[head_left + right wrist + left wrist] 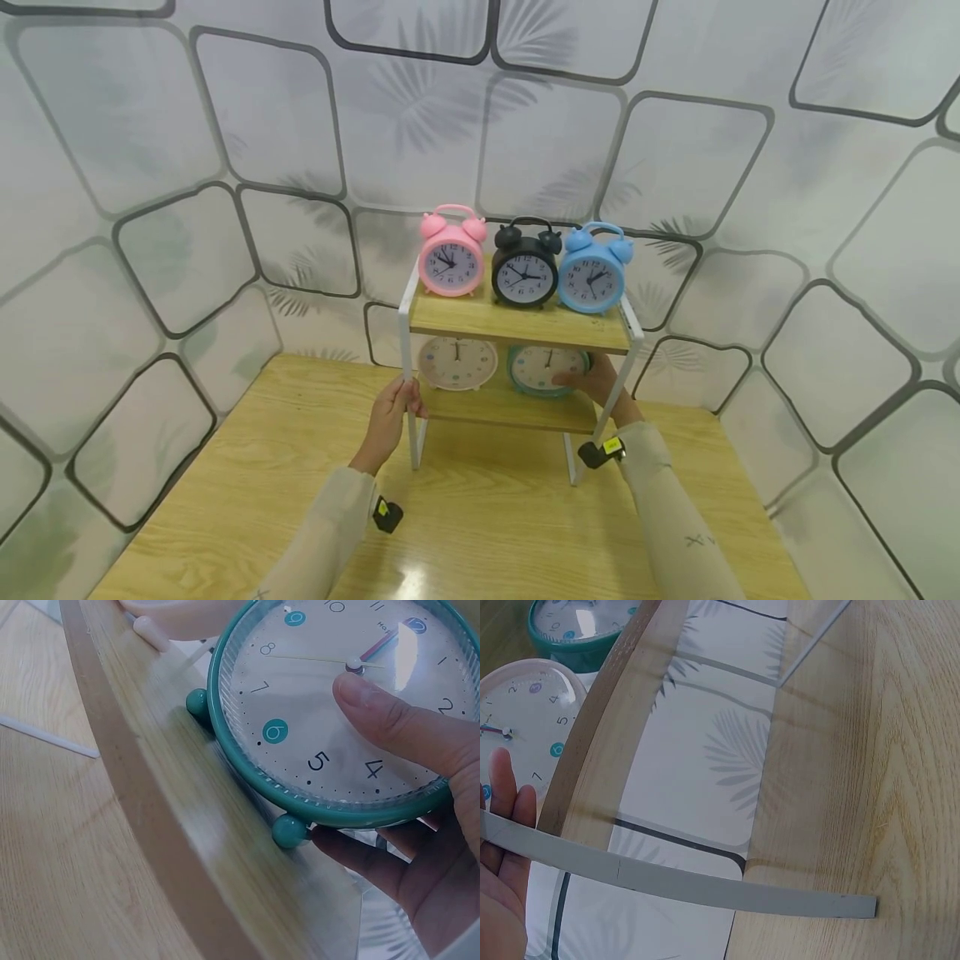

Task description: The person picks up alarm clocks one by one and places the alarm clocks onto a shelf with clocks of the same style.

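My right hand (595, 379) grips a round green alarm clock (247, 776) at its right side, thumb across the face and fingers behind. The clock stands on the lower shelf board (517, 408) of a small two-tier rack, its ball feet at the wood in the right wrist view. To its left on that board is a pale pink clock (456, 375). My left hand (392, 408) holds the rack's white left front leg (682, 883), with fingertips past the bar near the pink clock.
On the top shelf board (517, 323) stand a pink twin-bell clock (452, 265), a black one (525, 279) and a blue one (592, 279). The rack rests on a wooden table (480, 525). Patterned wall covering (420, 150) surrounds the table's back and sides.
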Demonstrator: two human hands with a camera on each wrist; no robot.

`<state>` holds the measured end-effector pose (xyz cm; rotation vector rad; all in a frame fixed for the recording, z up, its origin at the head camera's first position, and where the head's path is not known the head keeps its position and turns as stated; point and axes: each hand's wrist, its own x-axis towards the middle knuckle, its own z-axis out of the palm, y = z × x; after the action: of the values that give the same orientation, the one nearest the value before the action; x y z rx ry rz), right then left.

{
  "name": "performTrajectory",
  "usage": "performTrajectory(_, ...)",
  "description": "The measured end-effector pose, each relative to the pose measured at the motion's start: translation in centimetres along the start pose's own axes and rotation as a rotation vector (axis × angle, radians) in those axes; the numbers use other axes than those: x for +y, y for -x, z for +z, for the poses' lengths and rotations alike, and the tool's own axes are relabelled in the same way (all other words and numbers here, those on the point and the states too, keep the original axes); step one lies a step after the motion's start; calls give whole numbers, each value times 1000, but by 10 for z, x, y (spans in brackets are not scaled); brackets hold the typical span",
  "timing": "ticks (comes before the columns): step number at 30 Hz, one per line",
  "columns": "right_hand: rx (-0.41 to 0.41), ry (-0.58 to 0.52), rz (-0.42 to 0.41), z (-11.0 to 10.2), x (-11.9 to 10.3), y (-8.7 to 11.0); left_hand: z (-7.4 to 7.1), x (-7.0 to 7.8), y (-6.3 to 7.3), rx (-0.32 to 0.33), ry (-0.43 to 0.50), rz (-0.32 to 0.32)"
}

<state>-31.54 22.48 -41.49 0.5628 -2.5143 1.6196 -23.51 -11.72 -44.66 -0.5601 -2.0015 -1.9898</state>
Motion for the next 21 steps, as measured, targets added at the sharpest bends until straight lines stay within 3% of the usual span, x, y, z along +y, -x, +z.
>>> performTrajectory(9, 3, 48, 85, -1, 3, 0, 1, 3, 0, 7, 1, 3)
performTrajectory(15, -2, 99, 68, -3, 2, 3, 1, 2, 0, 1, -6, -3)
performTrajectory(21, -41, -18, 41, -10, -13, 13, -2, 4, 1, -6, -48, -22)
